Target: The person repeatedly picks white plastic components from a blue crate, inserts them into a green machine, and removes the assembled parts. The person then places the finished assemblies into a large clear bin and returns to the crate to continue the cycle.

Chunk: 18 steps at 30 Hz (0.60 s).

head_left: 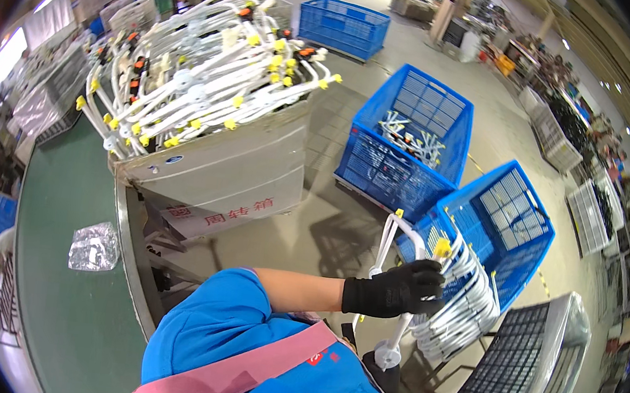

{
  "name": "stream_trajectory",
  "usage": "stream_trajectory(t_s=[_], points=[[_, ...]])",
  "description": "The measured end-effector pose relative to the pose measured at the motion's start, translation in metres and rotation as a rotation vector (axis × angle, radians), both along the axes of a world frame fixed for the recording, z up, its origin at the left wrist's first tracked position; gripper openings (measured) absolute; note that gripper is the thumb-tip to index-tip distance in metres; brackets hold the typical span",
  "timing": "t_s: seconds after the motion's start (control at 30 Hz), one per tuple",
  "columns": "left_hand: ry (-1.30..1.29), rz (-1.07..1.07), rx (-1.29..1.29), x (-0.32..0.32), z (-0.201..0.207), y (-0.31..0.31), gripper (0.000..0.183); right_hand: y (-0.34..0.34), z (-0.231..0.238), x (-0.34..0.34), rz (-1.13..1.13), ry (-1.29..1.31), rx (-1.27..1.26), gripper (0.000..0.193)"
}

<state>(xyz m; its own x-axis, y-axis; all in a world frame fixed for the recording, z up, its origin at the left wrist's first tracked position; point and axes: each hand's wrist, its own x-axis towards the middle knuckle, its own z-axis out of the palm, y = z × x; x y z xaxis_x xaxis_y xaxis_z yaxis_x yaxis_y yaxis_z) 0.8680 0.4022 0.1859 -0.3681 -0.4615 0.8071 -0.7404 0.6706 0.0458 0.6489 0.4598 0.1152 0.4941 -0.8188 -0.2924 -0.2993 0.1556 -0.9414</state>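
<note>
My left hand (pixel 401 290), in a black glove, reaches across to the right with its fingers curled round a white bent tube frame (pixel 403 330). The frame's upper part loops up to a small yellow end cap (pixel 399 213); lower down it has a round white hub (pixel 388 355). Just beneath that hub is a dark shape that looks like my right hand (pixel 386 382), gloved, its fingers hidden. Beside my left hand stands a stack of similar white tube frames (pixel 465 304), with a yellow cap (pixel 442 247) showing above my fingers.
At the left, a large grey box (pixel 232 180) overflows with white tubes (pixel 211 86), beside a green belt (pixel 61 200) bearing a clear plastic bag (pixel 94 247). Blue crates (pixel 531 254) stand ahead, one holding parts (pixel 409 139). A black mesh panel in plastic (pixel 501 362) is close on the right.
</note>
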Motion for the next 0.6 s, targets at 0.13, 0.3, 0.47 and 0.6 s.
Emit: stream_trajectory(t_s=[0.13, 0.3, 0.47, 0.6], points=[[0.281, 0.113, 0.06, 0.059, -0.009, 0.011, 0.063, -0.033, 0.009, 0.055, 0.006, -0.133, 0.255, 0.014], [0.413, -0.069, 0.529, 0.115, -0.057, 0.041, 0.089, -0.084, 0.033, 0.163, -0.106, -0.405, -0.104, 0.014], [0.619, 0.051, 0.749, 0.163, -0.09, 0.07, 0.09, -0.102, 0.053, 0.301, -0.176, -0.825, -0.203, 0.009], [0.955, 0.396, 0.559, 0.233, -0.067, 0.079, 0.037, -0.098, 0.062, 0.365, 0.278, -0.507, -0.734, 0.035]])
